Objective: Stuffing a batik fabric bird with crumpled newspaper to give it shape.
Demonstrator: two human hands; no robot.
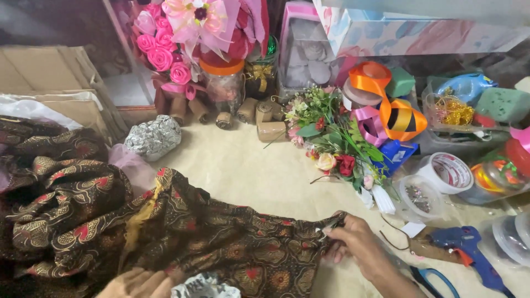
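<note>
A dark brown patterned cloth (pixel 182 232) with gold and red motifs lies bunched across the beige floor, piled higher at the left. My right hand (pixel 356 243) pinches the cloth's right end between thumb and fingers, with a thin dark pin-like piece at the fingertips. My left hand (pixel 135 284) rests flat on the cloth's near edge at the bottom, beside a crumpled white and grey ball (pixel 205 287).
A foil ball (pixel 153 137), artificial flowers (pixel 331 138), orange ribbon (pixel 386 102), tape roll (pixel 446 172), small clear tubs (pixel 419 196), a blue glue gun (pixel 469 248) and blue scissors (pixel 436 280) crowd the right. Pink paper roses (pixel 163 47) and cardboard (pixel 49 77) stand behind.
</note>
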